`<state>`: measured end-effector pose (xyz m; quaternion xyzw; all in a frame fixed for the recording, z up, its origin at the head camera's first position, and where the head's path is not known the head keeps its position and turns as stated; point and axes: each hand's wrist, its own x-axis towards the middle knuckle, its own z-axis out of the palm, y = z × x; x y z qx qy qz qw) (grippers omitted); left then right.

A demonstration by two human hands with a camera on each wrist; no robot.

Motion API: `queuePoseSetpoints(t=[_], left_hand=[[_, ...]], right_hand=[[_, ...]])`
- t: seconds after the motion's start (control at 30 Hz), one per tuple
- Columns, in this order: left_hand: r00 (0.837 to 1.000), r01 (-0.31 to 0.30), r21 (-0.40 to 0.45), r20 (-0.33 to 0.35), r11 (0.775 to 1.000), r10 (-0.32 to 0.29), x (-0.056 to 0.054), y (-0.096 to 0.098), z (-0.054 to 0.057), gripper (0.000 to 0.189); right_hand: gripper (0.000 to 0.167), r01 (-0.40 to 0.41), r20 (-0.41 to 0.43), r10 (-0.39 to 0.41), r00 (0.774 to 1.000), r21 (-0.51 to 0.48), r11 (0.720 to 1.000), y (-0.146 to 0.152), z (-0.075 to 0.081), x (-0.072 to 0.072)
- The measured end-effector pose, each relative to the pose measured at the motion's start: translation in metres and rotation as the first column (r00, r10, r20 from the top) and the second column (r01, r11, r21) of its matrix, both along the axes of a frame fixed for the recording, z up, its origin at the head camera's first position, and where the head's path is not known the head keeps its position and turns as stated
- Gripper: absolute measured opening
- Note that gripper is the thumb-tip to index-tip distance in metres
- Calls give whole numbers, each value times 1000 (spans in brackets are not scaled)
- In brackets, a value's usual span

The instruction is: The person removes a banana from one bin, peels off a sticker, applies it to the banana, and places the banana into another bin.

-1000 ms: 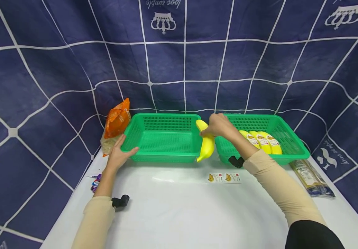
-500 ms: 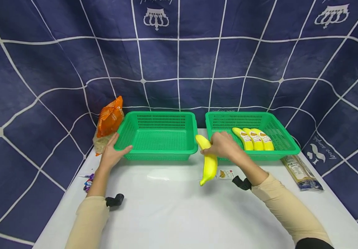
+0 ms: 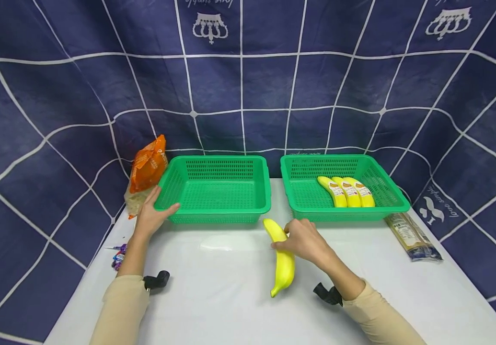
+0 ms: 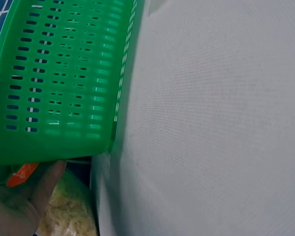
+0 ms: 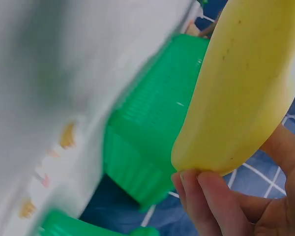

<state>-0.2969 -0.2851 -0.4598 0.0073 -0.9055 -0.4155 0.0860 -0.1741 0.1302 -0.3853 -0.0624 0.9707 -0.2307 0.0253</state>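
My right hand pinches a yellow banana by its upper part, over the white table in front of the baskets. No label shows on this banana in the right wrist view, where my fingertips press its rounded end. At the left basket, my left hand rests by the front left corner, fingers straight and thumb spread. The left wrist view has the thumb against the basket's rim. Inside the right basket, several labelled bananas lie side by side.
An orange-topped bag stands left of the left basket. Small purple wrappers lie near my left forearm, and a flat packet lies at the right. Banana stickers on a strip appear in the right wrist view. A blue curtain hangs behind.
My right hand has brought the banana from between the baskets down toward the front of the table. The left hand keeps its place at the left basket while the view shifts slightly.
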Motion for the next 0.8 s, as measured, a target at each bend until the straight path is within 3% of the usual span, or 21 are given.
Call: queuePoseSetpoints(t=[0.5, 0.8], left_hand=[[1000, 6, 6, -13, 1000, -6, 3, 3, 3, 98], [1000, -7, 17, -16, 1000, 7, 4, 3, 0, 97]], right_hand=[[36, 66, 32, -66, 997, -19, 998, 13, -61, 24], [37, 67, 38, -66, 997, -28, 997, 21, -69, 27]])
